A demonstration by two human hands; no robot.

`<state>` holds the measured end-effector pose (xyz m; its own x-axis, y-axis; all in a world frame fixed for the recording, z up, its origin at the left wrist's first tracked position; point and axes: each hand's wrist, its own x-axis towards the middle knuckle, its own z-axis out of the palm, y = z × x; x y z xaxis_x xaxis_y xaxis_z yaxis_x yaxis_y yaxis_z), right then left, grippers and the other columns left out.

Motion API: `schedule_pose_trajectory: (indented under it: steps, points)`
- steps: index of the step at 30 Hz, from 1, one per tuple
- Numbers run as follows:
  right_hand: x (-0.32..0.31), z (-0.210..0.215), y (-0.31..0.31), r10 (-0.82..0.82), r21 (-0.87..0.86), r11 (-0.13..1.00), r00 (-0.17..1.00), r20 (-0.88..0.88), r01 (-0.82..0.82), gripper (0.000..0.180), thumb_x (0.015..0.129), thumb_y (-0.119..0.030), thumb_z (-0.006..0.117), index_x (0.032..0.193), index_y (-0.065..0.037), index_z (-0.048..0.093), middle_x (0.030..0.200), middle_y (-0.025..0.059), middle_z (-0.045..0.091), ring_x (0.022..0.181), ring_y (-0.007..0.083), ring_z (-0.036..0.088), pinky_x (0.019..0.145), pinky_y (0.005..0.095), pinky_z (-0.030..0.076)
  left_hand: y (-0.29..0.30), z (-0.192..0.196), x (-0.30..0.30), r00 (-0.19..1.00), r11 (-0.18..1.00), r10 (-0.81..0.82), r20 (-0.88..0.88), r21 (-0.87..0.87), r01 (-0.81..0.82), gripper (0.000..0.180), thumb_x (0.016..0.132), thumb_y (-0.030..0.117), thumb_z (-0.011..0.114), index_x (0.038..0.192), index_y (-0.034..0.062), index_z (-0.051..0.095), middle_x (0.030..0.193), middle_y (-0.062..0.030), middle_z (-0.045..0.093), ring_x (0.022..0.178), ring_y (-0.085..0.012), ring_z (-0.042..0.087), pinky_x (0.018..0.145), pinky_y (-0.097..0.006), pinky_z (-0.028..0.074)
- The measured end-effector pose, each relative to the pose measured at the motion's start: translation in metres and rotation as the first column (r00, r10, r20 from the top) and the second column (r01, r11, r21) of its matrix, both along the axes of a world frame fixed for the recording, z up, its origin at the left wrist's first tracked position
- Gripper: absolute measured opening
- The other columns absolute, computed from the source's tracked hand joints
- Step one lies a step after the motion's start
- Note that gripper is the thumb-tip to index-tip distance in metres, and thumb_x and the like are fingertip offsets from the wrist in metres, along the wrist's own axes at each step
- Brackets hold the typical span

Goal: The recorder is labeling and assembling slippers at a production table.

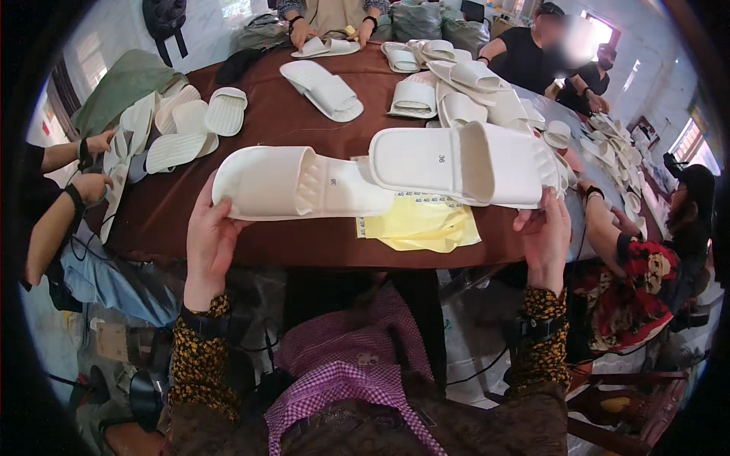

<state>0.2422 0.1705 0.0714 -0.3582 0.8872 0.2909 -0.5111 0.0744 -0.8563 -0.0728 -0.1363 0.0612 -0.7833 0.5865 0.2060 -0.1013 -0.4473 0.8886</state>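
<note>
My left hand [211, 243] grips the toe end of a white slide slipper [262, 182], thumb on its upper side. At the right, my right hand [546, 235] holds a second white slide slipper [414, 161] by the end away from its strap. Both are raised over the table's near edge, and the second overlaps the inner end of the first. Small dark print marks each one. Beneath them lies a crumpled yellow sticker sheet [426, 228], partly hidden by the slippers.
A brown cloth covers the table [304, 247]. White slippers are heaped at the left [179, 121] and back right [487, 83], and a single slipper [323, 90] lies farther back. Co-workers' hands handle slippers at the far side [304, 32] and left edge [93, 186]; others sit at the right.
</note>
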Motion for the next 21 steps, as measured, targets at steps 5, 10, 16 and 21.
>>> schedule_pose_trajectory:
  steps: [5, 10, 16, 21]
  points:
    - [-0.004, 0.012, 0.003, 0.035, 0.062, 0.997, 0.999, 0.032, -0.037, 0.027, 0.096, -0.025, 0.049, 0.096, 0.001, 0.056, 0.073, 0.0075, 0.06, 0.051, 0.0133, 0.054, 0.045, 0.0255, 0.046, 0.004, 0.007, 0.002, 1.0, 0.999, 0.019, -0.01, -0.05, -0.019, 0.048, 0.091, 0.002, 0.042, 0.138, 0.0002, 0.032, 0.131, -0.0151, 0.048, 0.114, -0.0269, 0.053, 0.089, -0.044, 0.05]
    - [-0.018, 0.029, -0.003, 0.081, 0.121, 0.989, 0.994, 0.078, -0.09, 0.027, 0.096, -0.023, 0.049, 0.102, 0.001, 0.057, 0.079, 0.0053, 0.061, 0.056, 0.0117, 0.056, 0.045, 0.0238, 0.045, 0.017, 0.007, -0.005, 0.999, 0.999, -0.028, -0.029, -0.027, 0.027, 0.046, 0.092, 0.002, 0.041, 0.137, -0.0011, 0.033, 0.128, -0.0152, 0.05, 0.111, -0.0255, 0.055, 0.087, -0.042, 0.051]
    - [-0.065, 0.054, -0.036, 0.129, 0.164, 0.976, 0.987, 0.1, -0.144, 0.029, 0.093, -0.021, 0.054, 0.109, 0.003, 0.059, 0.082, -0.0011, 0.061, 0.064, 0.0037, 0.055, 0.056, 0.0208, 0.045, 0.045, 0.004, -0.025, 0.995, 0.995, -0.088, -0.047, -0.049, 0.086, 0.046, 0.092, 0.002, 0.041, 0.137, -0.0023, 0.033, 0.122, -0.014, 0.055, 0.103, -0.0226, 0.06, 0.079, -0.036, 0.053]
    - [-0.085, 0.06, -0.045, 0.187, 0.274, 0.918, 0.923, 0.337, -0.287, 0.023, 0.092, -0.023, 0.055, 0.098, -0.002, 0.063, 0.069, -0.005, 0.056, 0.055, 0.0016, 0.046, 0.047, 0.0183, 0.034, 0.069, 0.003, -0.047, 0.998, 0.983, -0.035, -0.049, -0.181, 0.025, 0.047, 0.092, 0.01, 0.047, 0.136, -0.0022, 0.036, 0.128, -0.0135, 0.05, 0.113, -0.022, 0.052, 0.093, -0.036, 0.044]
